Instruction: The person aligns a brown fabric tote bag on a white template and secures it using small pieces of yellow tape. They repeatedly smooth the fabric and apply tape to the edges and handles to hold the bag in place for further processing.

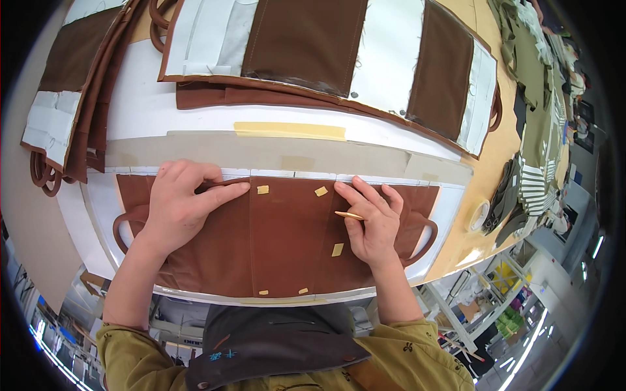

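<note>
A brown fabric panel (287, 241) with handles at both ends lies flat on the white work surface (156, 104) in front of me. My left hand (179, 205) presses its upper left edge, fingers pointing right along the top seam. My right hand (372, 218) rests on the upper right part, fingertips at the top edge, and holds a thin yellowish stick (349, 215) between thumb and fingers. Several small yellow tape bits (263, 189) sit on the fabric.
A grey cardboard strip (293, 156) with a yellow tape strip (290, 130) lies just beyond the panel. More brown and white bag panels (313, 45) are stacked at the far side and at the left (65, 98). A tape roll (479, 215) and green striped garments (538, 143) lie right.
</note>
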`<state>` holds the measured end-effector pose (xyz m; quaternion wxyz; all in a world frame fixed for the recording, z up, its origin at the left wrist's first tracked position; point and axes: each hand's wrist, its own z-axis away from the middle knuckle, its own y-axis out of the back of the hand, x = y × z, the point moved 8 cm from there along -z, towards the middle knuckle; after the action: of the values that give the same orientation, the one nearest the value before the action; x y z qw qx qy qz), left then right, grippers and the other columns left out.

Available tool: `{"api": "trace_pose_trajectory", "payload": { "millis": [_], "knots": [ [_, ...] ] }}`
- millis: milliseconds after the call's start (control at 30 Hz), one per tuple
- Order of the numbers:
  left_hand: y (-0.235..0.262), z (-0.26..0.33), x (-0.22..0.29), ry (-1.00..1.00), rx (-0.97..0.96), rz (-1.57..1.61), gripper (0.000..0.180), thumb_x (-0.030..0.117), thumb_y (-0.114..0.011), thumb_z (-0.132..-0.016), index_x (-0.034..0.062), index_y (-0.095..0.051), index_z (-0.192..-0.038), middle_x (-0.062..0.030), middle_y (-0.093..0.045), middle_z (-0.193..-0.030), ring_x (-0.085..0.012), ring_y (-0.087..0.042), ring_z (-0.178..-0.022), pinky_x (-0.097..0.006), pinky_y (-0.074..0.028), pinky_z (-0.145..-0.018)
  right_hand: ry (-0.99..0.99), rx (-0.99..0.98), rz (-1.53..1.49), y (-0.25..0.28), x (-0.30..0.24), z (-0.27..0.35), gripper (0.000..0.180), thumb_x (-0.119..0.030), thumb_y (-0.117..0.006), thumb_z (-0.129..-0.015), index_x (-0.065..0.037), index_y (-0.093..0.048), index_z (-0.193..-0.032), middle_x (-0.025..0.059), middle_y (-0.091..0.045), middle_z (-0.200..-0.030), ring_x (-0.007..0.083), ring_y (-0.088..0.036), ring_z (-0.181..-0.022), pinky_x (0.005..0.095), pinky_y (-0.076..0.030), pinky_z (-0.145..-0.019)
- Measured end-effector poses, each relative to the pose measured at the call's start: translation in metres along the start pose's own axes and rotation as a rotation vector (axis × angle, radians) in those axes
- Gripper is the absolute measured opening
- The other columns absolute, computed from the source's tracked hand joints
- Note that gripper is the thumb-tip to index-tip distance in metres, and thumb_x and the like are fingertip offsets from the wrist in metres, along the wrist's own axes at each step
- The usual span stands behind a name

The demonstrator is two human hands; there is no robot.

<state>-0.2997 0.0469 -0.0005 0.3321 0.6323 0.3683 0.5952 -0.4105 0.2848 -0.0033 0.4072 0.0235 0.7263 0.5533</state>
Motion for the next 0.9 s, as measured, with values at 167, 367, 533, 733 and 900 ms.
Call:
{"api": "trace_pose_trajectory", "payload": {
  "millis": [167,367,533,733,900],
  "knots": [
    [0.0002,0.0007,0.0011,-0.023,0.013,-0.013,0.034,0.009,-0.067,-0.076,0.0268,-0.077,-0.104,0.0056,-0.059,-0.091,-0.0161,-0.057,-0.086,-0.033,-0.04,-0.078,-0.008,0.003,0.007,-0.0003,0.0012,0.0007,0.009,-0.015,-0.065,-0.092,-0.016,-0.06,-0.085,-0.0025,-0.073,-0.12,0.0164,-0.063,-0.122,0.038,-0.03,-0.107],
    [-0.0007,0.0048,0.0019,-0.02,0.018,-0.011,0.037,0.009,-0.065,-0.076,0.0261,-0.077,-0.106,0.0059,-0.06,-0.09,-0.0158,-0.057,-0.086,-0.033,-0.04,-0.079,-0.008,-0.017,0.024,-0.0002,-0.0002,-0.0002,0.01,-0.016,-0.065,-0.092,-0.016,-0.059,-0.084,-0.0026,-0.074,-0.119,0.0157,-0.063,-0.122,0.0381,-0.03,-0.106],
    [-0.0012,0.0044,0.0008,-0.017,0.024,0.014,0.038,0.007,-0.065,-0.074,0.0254,-0.077,-0.106,0.0057,-0.059,-0.09,-0.0158,-0.057,-0.085,-0.032,-0.04,-0.078,-0.017,-0.022,0.036,-0.0014,0.0,0.0006,0.012,-0.018,-0.064,-0.093,-0.016,-0.059,-0.083,-0.0025,-0.074,-0.118,0.0154,-0.062,-0.122,0.0383,-0.029,-0.107],
    [0.0018,0.0034,0.0006,-0.015,0.023,0.017,0.038,0.007,-0.066,-0.074,0.0244,-0.077,-0.106,0.005,-0.059,-0.089,-0.0162,-0.057,-0.084,-0.033,-0.04,-0.076,-0.009,-0.006,0.031,-0.0017,-0.0012,-0.0005,0.014,-0.02,-0.063,-0.095,-0.016,-0.059,-0.083,-0.0024,-0.074,-0.117,0.0158,-0.062,-0.122,0.0383,-0.029,-0.107],
    [0.0011,0.0016,0.0012,-0.022,0.027,0.018,0.036,0.007,-0.068,-0.074,0.0241,-0.077,-0.104,0.0044,-0.06,-0.089,-0.0171,-0.058,-0.084,-0.033,-0.041,-0.075,-0.006,-0.013,0.028,-0.0021,-0.0002,0.0008,0.009,-0.018,-0.065,-0.093,-0.016,-0.06,-0.086,-0.0026,-0.073,-0.119,0.0157,-0.062,-0.122,0.0387,-0.029,-0.107]
  ]
}}
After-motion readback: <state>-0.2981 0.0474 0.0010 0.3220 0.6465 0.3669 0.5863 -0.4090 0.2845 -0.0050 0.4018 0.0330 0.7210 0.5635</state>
